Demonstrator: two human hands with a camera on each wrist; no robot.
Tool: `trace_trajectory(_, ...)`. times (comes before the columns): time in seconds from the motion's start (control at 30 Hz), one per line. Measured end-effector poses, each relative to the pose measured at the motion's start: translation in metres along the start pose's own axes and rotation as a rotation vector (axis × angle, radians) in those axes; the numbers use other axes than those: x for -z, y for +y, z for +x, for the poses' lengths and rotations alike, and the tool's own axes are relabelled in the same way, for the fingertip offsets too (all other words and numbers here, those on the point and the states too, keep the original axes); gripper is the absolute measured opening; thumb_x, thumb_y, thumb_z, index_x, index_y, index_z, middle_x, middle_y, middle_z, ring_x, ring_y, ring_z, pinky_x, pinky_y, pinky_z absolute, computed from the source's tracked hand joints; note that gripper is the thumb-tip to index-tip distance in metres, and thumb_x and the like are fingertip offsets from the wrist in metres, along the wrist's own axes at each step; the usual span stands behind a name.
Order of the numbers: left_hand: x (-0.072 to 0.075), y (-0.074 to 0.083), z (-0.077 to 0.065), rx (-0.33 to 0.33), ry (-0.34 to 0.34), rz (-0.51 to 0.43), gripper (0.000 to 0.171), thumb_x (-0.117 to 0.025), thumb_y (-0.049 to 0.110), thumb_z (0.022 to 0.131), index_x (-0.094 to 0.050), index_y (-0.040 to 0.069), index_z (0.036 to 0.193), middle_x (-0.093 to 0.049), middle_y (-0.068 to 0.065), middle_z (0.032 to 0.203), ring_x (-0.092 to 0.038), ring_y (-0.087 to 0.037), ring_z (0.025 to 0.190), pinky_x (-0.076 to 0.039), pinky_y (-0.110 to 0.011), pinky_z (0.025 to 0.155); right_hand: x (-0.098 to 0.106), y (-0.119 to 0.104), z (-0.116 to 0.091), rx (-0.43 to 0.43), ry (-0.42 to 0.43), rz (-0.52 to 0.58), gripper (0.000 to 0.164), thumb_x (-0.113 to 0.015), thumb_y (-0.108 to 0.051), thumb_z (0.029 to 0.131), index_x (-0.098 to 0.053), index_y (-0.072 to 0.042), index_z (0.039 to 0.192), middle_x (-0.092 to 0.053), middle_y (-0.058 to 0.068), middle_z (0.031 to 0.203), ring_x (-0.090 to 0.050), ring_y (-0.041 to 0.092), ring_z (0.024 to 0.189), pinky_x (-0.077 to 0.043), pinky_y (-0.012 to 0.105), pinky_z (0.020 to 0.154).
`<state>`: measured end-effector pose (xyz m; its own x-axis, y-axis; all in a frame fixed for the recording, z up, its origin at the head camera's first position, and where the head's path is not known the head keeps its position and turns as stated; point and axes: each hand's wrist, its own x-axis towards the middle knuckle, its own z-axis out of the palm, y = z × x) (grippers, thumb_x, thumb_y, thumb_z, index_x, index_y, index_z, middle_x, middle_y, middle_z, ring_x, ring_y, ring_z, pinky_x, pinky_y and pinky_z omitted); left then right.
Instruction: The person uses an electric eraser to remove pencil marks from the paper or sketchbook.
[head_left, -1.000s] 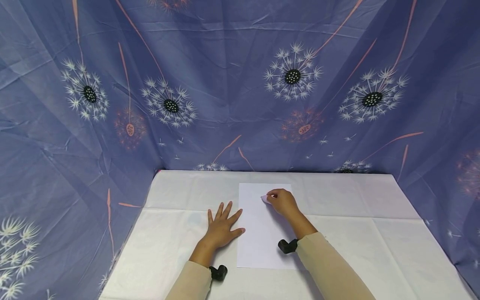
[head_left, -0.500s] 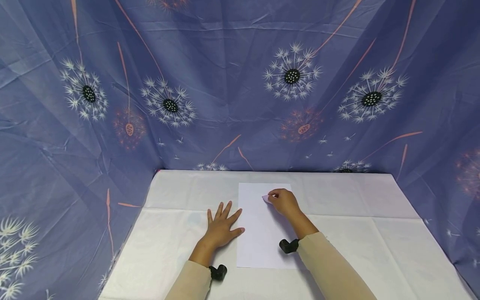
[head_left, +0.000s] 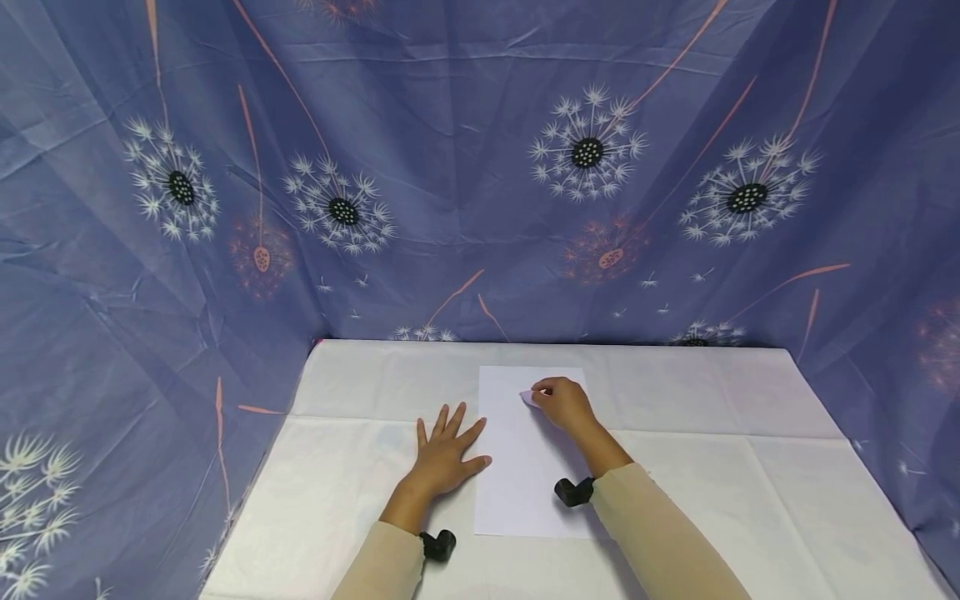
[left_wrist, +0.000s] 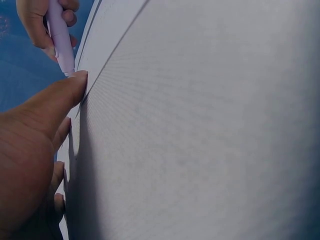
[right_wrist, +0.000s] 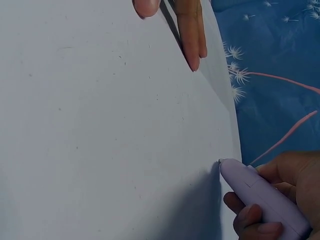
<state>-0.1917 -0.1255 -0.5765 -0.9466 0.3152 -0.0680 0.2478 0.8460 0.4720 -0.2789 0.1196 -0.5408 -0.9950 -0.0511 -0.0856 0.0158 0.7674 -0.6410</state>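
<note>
A white sheet of paper (head_left: pixel 517 467) lies upright on the white-covered table. My right hand (head_left: pixel 566 404) grips a lilac utility knife (right_wrist: pixel 265 197) over the sheet's upper part. Its body is tapered, with a small slider on the side, and its tip is right at the paper. In the left wrist view the utility knife (left_wrist: pixel 61 42) points down beyond my left thumb. My left hand (head_left: pixel 441 458) rests flat at the sheet's left edge with fingers spread, the thumb and index fingertips over the edge.
A white cloth (head_left: pixel 697 483) with fold creases covers the table. Behind and to the left hangs a blue curtain (head_left: pixel 465 183) printed with dandelions. A black wrist camera mount (head_left: pixel 573 492) on the right wrist hangs over the sheet's right side.
The right hand with the utility knife shifts slightly right, then slightly back left, over the upper paper. The left hand and sheet stay in place.
</note>
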Motion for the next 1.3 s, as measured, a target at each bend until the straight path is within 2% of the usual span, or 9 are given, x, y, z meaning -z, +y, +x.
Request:
trace_trajectory(0.37,-0.002,0.000,0.000,-0.004,0.003,0.015,0.068,-0.058,0.058,0.096,-0.043,0.028,0.155,-0.017,-0.012,0.171,-0.007,-0.042,0.158,0.001,-0.077,0.117,-0.005,-0.005,0.000,-0.003,-0.005,-0.007,0.022,-0.066,-0.024,0.094,-0.079,-0.014,0.108,-0.075,0.012,0.111,-0.067,0.029,0.106,-0.052,0.047,0.095)
trace_trajectory(0.6,-0.004,-0.002,0.001,-0.005,0.006,0.008,0.068,-0.058,0.058,0.096,-0.043,0.028,0.155,-0.017,-0.011,0.171,-0.006,-0.042,0.158,0.002,-0.076,0.117,0.000,0.000,0.000,-0.013,0.012,-0.029,0.023,-0.065,-0.025,0.094,-0.079,-0.014,0.110,-0.074,0.014,0.114,-0.067,0.031,0.109,-0.051,0.047,0.095)
trace_trajectory(1.03,-0.002,-0.001,0.001,-0.003,0.005,-0.002,0.068,-0.058,0.057,0.096,-0.043,0.027,0.155,-0.016,-0.011,0.171,-0.005,-0.042,0.158,0.003,-0.076,0.117,0.005,0.005,0.000,-0.023,0.014,-0.025,0.023,-0.065,-0.023,0.092,-0.079,-0.013,0.107,-0.075,0.011,0.107,-0.067,0.028,0.100,-0.051,0.045,0.090)
trace_trajectory(1.3,-0.003,-0.001,0.000,-0.001,0.003,0.000,0.068,-0.058,0.058,0.096,-0.043,0.028,0.155,-0.016,-0.011,0.171,-0.005,-0.041,0.159,0.003,-0.076,0.117,0.001,0.001,-0.001,0.013,0.013,-0.020,0.023,-0.065,-0.023,0.092,-0.080,-0.013,0.107,-0.075,0.012,0.108,-0.067,0.028,0.102,-0.052,0.046,0.091)
